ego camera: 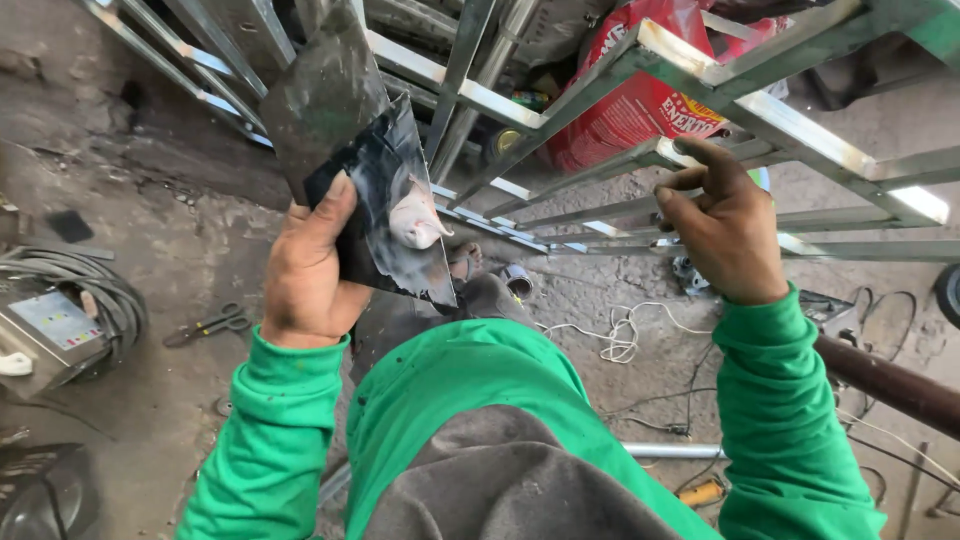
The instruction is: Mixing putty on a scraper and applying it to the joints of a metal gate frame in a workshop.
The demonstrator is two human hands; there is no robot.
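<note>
My left hand [310, 265] grips a wide, dark putty knife [340, 120] held upright, with a second dark blade [385, 215] against it that carries a lump of pale pink filler [415, 220]. My right hand [725, 235] rests with curled fingers on a bar of the metal frame [760, 110], which is built of shiny square tubes and runs across the top of the view. Both arms wear green sleeves.
A red printed sack [630, 105] lies behind the frame. On the dirt floor are pliers [210, 325], a coiled cable [80, 280] beside a grey machine [45, 335], white cord [620, 340], a small tin [518, 280] and a brown pipe [890, 385].
</note>
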